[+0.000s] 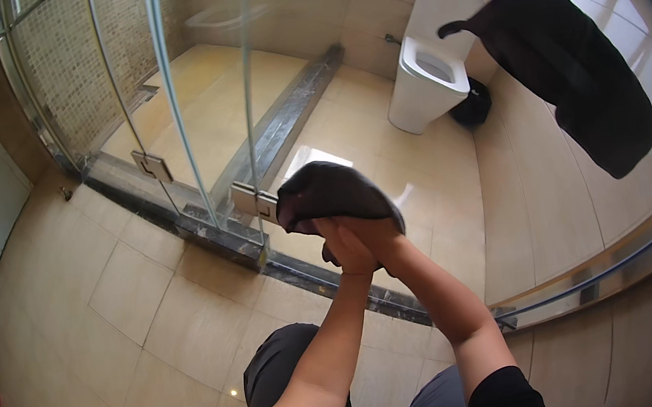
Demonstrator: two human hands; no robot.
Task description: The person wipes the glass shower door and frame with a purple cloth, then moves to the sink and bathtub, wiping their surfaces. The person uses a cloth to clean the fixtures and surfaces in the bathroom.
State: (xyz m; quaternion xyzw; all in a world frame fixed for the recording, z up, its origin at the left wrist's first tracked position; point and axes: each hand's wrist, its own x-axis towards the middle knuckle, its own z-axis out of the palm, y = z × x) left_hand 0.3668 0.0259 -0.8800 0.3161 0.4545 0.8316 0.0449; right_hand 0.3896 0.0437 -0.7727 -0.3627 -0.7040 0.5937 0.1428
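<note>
A dark, thin piece of cloth (332,185), perhaps a sock, is bunched over my two hands at the centre. My left hand (348,249) is closed on its lower side, the fingers partly covered. Crossing close beside it, my right hand (379,233) reaches up into the cloth, which hides most of its fingers. The two wrists touch or nearly touch. At the upper right hangs a larger dark garment (576,61), apart from both hands.
Just beyond my hands are glass shower panels (211,94) with metal hinges (253,200) and a dark stone sill (221,241). Farther back stand a white toilet (418,86) and a black bin (474,103). A metal rail (609,269) runs along the right.
</note>
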